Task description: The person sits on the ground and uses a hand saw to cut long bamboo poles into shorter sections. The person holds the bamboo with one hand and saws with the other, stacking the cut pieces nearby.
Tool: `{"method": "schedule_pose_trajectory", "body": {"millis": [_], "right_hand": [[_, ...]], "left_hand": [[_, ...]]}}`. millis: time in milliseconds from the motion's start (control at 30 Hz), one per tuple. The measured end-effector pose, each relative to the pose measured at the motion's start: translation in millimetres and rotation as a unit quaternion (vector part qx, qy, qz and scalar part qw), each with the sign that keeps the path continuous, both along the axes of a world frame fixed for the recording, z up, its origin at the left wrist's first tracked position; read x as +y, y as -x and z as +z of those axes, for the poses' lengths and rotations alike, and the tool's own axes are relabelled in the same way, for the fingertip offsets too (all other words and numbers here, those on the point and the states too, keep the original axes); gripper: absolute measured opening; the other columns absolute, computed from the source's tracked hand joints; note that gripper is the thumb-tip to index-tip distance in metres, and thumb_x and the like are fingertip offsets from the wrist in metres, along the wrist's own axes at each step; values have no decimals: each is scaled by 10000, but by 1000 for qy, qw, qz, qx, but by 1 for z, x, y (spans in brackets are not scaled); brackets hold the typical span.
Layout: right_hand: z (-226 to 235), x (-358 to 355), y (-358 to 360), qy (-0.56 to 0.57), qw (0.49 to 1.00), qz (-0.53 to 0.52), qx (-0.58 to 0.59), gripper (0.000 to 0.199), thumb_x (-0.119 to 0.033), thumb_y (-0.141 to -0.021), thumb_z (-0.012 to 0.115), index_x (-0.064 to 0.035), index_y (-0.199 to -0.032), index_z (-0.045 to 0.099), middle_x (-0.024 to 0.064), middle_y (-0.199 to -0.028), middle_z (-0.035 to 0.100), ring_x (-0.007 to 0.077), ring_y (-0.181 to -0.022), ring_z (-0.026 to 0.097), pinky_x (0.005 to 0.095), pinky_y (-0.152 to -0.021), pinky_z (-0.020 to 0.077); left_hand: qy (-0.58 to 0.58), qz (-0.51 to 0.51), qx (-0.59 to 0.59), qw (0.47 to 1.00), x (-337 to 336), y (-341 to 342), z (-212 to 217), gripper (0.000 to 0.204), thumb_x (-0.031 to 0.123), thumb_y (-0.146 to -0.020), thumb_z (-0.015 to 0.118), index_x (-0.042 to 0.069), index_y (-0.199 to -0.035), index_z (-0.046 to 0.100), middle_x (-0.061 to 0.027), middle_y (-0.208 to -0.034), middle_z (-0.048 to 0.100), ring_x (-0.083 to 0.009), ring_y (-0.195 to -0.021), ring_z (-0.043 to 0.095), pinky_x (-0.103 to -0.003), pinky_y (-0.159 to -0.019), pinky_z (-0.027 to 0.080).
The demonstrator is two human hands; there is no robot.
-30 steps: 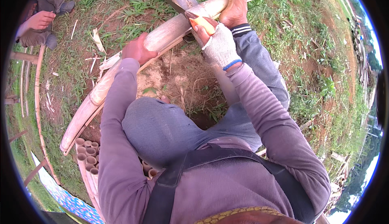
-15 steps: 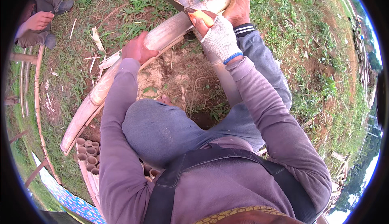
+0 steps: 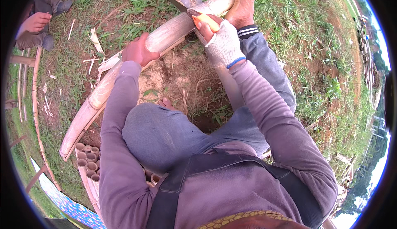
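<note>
While grass and bare dirt lie below, left hand clamped on bamboo pole; gloved right hand clamped on knife

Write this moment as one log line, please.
left hand: grips bamboo pole | right hand: gloved, holds orange-handled knife on pole | bare foot: pins pole

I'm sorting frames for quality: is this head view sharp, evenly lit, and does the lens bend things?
Head view: soft even daylight with no hard shadows; the gloved right hand, knife and left hand on the bamboo pole look sharp; the fisheye bows that pole and blacks out the corners.
</note>
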State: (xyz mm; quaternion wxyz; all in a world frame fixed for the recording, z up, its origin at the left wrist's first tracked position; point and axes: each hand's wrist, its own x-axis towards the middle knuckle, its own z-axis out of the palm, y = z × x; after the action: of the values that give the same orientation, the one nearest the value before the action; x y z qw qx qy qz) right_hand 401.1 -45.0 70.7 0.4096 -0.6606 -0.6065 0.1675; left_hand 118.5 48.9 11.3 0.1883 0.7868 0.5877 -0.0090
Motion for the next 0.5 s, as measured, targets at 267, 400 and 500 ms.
{"method": "schedule_pose_trajectory", "body": {"millis": [267,400,500], "right_hand": [[19,-168,-20,32,988,5,154,487,-225,-1040,711,41,-1441,638,148,-1170,798,179,-986,764,315,-880,599],[36,-218,-32,105,962,-7,253,582,-264,-1065,663,60,-1535,548,157,-1301,768,185,-1146,737,302,-1013,567],[-9,-88,-18,-27,998,6,57,350,-167,-1054,706,40,-1335,695,156,-1098,810,255,-950,788,334,-843,599]], "left_hand": [[-9,16,-14,1000,1,22,-10,1019,541,-690,942,215,-1577,560,-172,-1347,753,-390,-1186,750,-516,-1015,590],[-18,3,-29,999,0,18,-9,997,550,-694,945,209,-1554,573,-177,-1322,758,-400,-1160,753,-512,-990,595],[-22,-1,-27,999,-1,11,-9,994,557,-702,935,202,-1554,568,-183,-1331,754,-400,-1164,752,-507,-997,594]]}}
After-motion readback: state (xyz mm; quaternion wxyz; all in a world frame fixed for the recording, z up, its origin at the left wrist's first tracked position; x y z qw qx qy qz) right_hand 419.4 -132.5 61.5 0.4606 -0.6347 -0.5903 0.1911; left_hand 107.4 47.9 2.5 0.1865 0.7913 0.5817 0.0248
